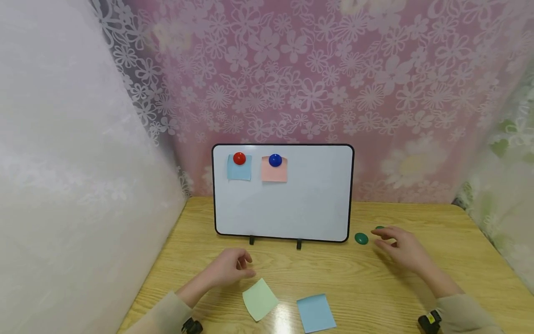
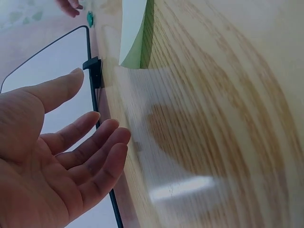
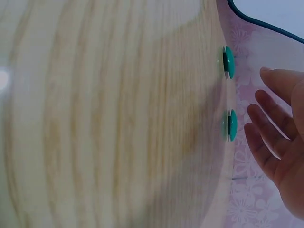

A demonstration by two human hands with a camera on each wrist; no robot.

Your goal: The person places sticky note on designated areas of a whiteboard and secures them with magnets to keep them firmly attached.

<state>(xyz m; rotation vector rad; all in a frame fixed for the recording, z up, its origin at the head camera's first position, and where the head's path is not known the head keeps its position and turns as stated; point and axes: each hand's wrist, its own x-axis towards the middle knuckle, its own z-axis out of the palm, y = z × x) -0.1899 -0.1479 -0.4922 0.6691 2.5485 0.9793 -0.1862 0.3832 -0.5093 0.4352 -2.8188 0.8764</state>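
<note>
My right hand (image 1: 402, 248) hovers by two round green magnets at the right of the whiteboard, its fingers loosely bent and holding nothing. One green magnet (image 1: 361, 238) lies in full sight; the other green magnet (image 1: 379, 228) is partly hidden behind the fingertips. Both magnets (image 3: 229, 62) show side by side in the right wrist view. With relaxed fingers, my left hand (image 1: 232, 267) is held above the table in front of the board, grasping nothing. Just below it lies a pale green sticky note (image 1: 260, 299) with a curled edge. To that note's right is a blue sticky note (image 1: 316, 313).
The whiteboard (image 1: 308, 204) stands upright on small black feet (image 1: 299, 244). On its upper left, a red magnet (image 1: 239, 158) holds a light blue note (image 1: 239, 172) and a dark blue magnet (image 1: 275, 160) holds a pink note (image 1: 274, 175). A floral curtain (image 1: 292, 83) hangs behind the wooden table (image 1: 333, 273).
</note>
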